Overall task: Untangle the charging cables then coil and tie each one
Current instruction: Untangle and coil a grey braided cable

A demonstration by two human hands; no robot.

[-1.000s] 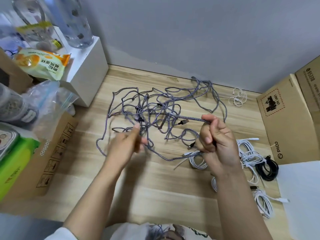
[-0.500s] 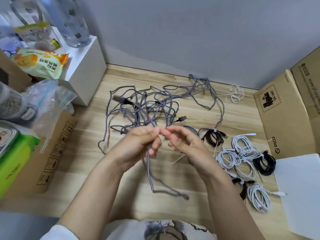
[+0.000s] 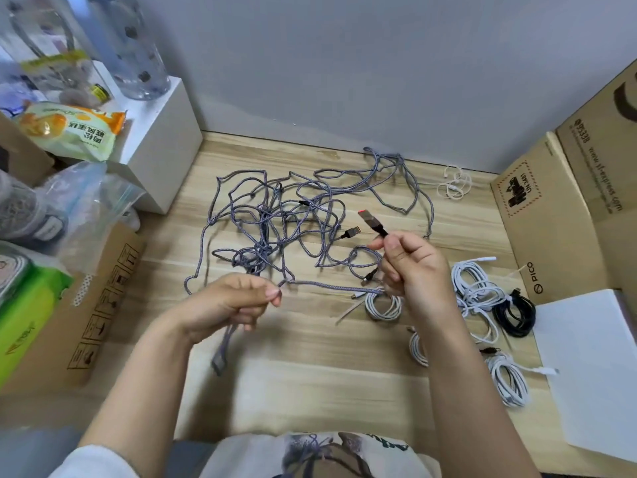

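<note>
Far left: a green pack [image 3: 24, 319] and a cardboard box [image 3: 103, 305] are seen at the worktop [image 3: 310, 374] edge, with a clear plastic bag [image 3: 93, 201] above them. A snack packet [image 3: 69, 129] and a clear bottle [image 3: 134, 46] are carried by a white block [image 3: 162, 143].

Left hand [image 3: 227, 305]: fingers are curled and a grey braided cable [image 3: 331, 286] is pinched at the fingertips [image 3: 274, 293]; a blurred loop of it [image 3: 224, 346] is hung below the hand.

Centre: the grey cable tangle [image 3: 275, 222] is spread on the worktop, back towards the wall, uncoiled. A loose plug [image 3: 351, 232] is seen lying within it.

Right hand [image 3: 413, 270]: a cable end is gripped between thumb and fingers, with its connector [image 3: 370, 219] held up, a red tip showing. The cable is stretched between both hands just above the worktop.

Right: coiled white cables [image 3: 382, 305] [image 3: 475, 288] [image 3: 510, 381] and a coiled black cable [image 3: 515, 313] are laid near the right hand. A small thin white cable [image 3: 455, 184] is placed near the wall. Cardboard boxes [image 3: 551, 219] and a white sheet [image 3: 593, 367] are at the right edge.
</note>
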